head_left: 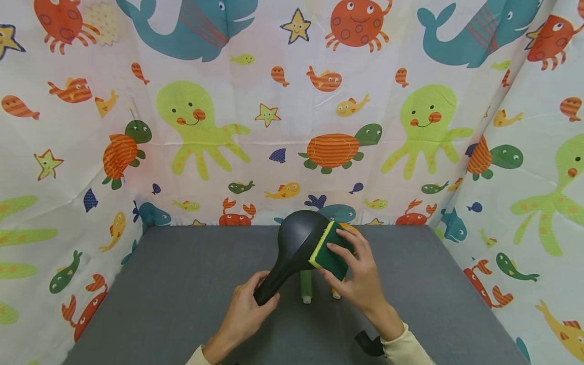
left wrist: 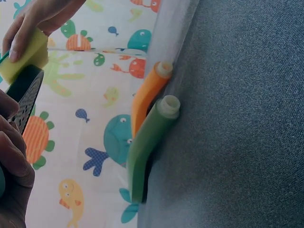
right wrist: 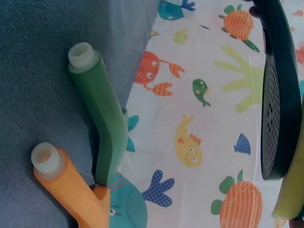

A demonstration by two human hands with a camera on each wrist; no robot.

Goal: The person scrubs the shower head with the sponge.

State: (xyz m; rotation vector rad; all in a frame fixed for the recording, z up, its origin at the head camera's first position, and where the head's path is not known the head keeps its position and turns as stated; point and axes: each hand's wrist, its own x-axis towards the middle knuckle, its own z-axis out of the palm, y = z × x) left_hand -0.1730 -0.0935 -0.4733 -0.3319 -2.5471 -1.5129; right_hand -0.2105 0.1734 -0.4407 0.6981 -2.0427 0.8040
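My left hand [head_left: 246, 306] grips a black shower head [head_left: 298, 238] by the lower end of its handle and holds it up at a slant. The smooth rounded back faces me; the perforated spray face of the shower head [right wrist: 271, 114] shows in the right wrist view. In my right hand [head_left: 367, 281] is a sponge [head_left: 335, 258], yellow with a dark green scouring side, pinched between thumb and fingers. Its yellow side [left wrist: 35, 52] lies against the right edge of the shower head's back, the green side under my fingertips.
Beyond the hands, a green handle [right wrist: 107, 114] and an orange handle [right wrist: 71, 185] with pale ends lie on the grey table [head_left: 191, 284]. A short black curved piece [head_left: 368, 344] lies by the right wrist. A sea-animal curtain [head_left: 283, 132] stands behind and at both sides.
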